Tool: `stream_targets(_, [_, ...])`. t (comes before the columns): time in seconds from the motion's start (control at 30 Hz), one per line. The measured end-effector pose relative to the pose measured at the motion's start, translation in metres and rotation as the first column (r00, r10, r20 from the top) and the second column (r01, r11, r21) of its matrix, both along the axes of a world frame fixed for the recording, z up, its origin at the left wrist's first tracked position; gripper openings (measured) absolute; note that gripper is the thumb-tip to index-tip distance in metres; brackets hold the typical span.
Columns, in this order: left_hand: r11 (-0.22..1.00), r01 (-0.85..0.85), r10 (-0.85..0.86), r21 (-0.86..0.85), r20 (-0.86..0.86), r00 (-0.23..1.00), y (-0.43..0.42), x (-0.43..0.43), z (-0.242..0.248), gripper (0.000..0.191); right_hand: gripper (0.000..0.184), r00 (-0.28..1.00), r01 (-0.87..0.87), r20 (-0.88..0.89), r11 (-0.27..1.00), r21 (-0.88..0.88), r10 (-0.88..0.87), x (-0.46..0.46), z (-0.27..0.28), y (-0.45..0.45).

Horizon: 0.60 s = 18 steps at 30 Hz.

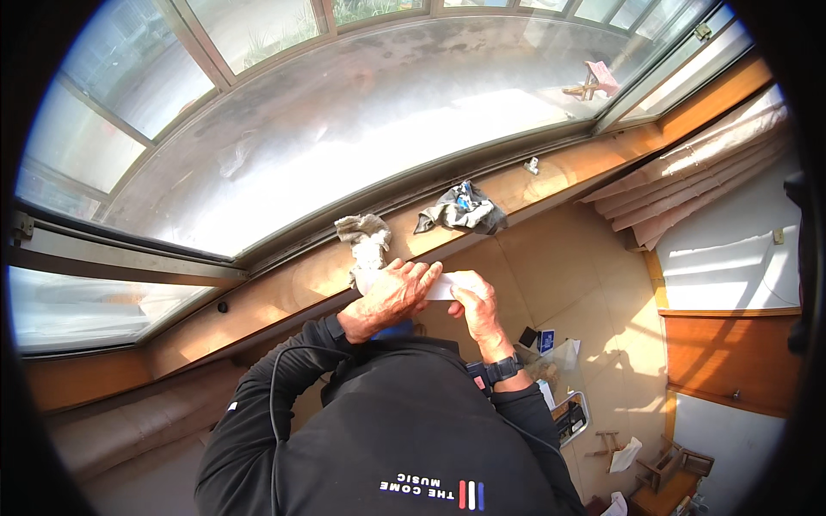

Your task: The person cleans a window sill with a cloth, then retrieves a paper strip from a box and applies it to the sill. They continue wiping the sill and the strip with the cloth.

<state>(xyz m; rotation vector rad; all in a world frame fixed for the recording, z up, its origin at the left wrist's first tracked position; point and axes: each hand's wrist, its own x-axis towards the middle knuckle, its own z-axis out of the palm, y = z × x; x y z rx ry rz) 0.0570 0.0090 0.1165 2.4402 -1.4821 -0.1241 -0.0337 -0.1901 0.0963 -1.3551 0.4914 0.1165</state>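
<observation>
Between my two hands is a white folded strip (441,287), paper or thin cloth; I cannot tell which. My left hand (395,293) lies over its left part, fingers bent across it. At the other end, my right hand (476,300) pinches the strip between thumb and fingers. A crumpled grey-white rag (369,240) rests on the wooden window sill (303,284), just beyond my left hand. Farther right along the sill lies a bunched grey rag (461,209) with a blue and white patch.
A metal clip (532,166) and a small black round piece (222,307) lie on the sill. The window pane (335,142) rises beyond it. Pink curtains (697,174) hang at right. Behind my right arm are a glass-topped table (560,364) and a wooden stool (671,461).
</observation>
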Motion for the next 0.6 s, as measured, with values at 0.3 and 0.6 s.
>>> stream_targets(0.3, [0.966, -0.076, 0.020, -0.247, -0.222, 0.975, -0.008, 0.053, 0.001, 0.068, 0.031, 0.997, -0.074, -0.012, 0.989, -0.131, 0.073, 0.053, 0.006, -0.022])
stream_targets(0.6, [0.945, -0.279, 0.236, -0.169, -0.237, 0.942, -0.026, 0.071, 0.007, 0.058, 0.084, 0.653, -0.239, 0.140, 0.378, -0.894, 0.744, 0.124, 0.017, -0.048])
